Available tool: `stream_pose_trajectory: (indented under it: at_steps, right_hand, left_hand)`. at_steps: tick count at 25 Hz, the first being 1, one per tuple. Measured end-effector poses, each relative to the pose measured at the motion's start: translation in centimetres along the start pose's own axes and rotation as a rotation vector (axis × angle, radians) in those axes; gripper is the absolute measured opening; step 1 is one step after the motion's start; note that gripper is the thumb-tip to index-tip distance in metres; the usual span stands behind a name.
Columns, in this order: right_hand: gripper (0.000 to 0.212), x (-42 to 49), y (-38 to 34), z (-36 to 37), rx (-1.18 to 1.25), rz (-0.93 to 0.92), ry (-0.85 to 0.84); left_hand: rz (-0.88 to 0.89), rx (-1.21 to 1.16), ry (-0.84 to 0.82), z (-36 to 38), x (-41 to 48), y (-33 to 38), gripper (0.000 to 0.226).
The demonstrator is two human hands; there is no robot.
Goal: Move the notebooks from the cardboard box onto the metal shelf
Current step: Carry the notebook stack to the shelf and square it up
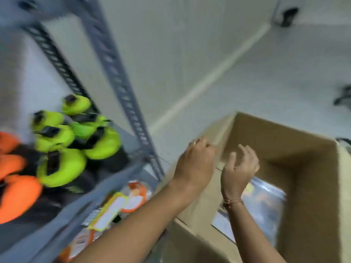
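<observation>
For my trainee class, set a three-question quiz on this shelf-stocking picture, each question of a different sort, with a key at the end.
1. True or false: the left hand rests at a flap of the cardboard box.
2. Multiple choice: what does the right hand hold? A) a notebook B) nothing, fingers spread above the box C) an orange item
3. Fill in: glossy notebooks lie at the ____ of the box.

Key
1. True.
2. B.
3. Bottom. On the metal shelf sit neon-green items and orange items; the blur hides what they are.
</observation>
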State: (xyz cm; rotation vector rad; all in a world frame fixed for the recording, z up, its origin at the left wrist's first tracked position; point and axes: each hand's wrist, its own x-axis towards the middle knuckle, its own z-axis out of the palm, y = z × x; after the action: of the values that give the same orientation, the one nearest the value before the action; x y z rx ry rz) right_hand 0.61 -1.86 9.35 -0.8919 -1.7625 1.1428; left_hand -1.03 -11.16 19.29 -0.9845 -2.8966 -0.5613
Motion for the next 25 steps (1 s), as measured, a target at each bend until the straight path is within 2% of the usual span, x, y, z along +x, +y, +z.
stream_pose_trajectory:
  at_steps: [2, 4, 6, 7, 9, 11, 13, 16, 18, 20, 25]
  right_hand:
    - [0.037, 0.6, 11.5, -2.9, -0.294, 0.413, -0.076]
    - [0.04, -0.6, 19.3, -5.1, -0.547, 0.767, -0.253]
    - [0.054, -1.7, 24.9, -7.2, -0.671, 1.06, -0.363]
    - [0.059, -2.2, 26.2, -7.7, -0.691, 1.143, -0.391]
    - [0.066, -3.2, 28.2, -8.2, -0.742, 1.175, -0.393]
    - [0.067, -4.0, 28.8, -7.5, -0.81, 1.107, -0.357]
    - [0.062, -4.4, 29.3, -7.0, -0.815, 1.097, -0.298]
    - [0.052, -2.9, 29.6, -7.6, -0.638, 1.299, -0.145]
    - [0.051, -1.9, 30.0, -8.1, -0.522, 1.375, -0.07]
    - [0.049, -1.6, 29.6, -8.3, -0.478, 1.386, -0.069]
    - [0.042, -1.6, 24.7, -7.7, -0.456, 1.266, 0.016]
  left_hand:
    - [-0.056, -0.018, -0.455, 11.5, 2.0, 1.2, 0.033]
    - [-0.081, 0.095, -0.764, 19.9, 1.5, 1.0, 0.032]
    - [-0.136, 0.184, -0.959, 27.4, 0.2, 0.1, 0.036]
    - [-0.2, 0.19, -0.986, 30.3, -0.5, -1.0, 0.039]
    - [-0.353, 0.136, -0.967, 35.1, -2.0, -2.1, 0.049]
    - [-0.527, 0.069, -0.887, 37.7, -2.5, -1.7, 0.058]
    - [-0.679, 0.059, -0.773, 38.5, -2.5, -0.4, 0.055]
    - [-0.806, 0.075, -0.706, 38.1, -1.5, -0.5, 0.047]
    - [-0.799, 0.094, -0.709, 37.7, -0.8, -1.6, 0.042]
    - [-0.713, 0.126, -0.712, 36.7, -0.6, -2.0, 0.036]
    - [-0.588, 0.123, -0.652, 31.2, 0.3, -0.9, 0.033]
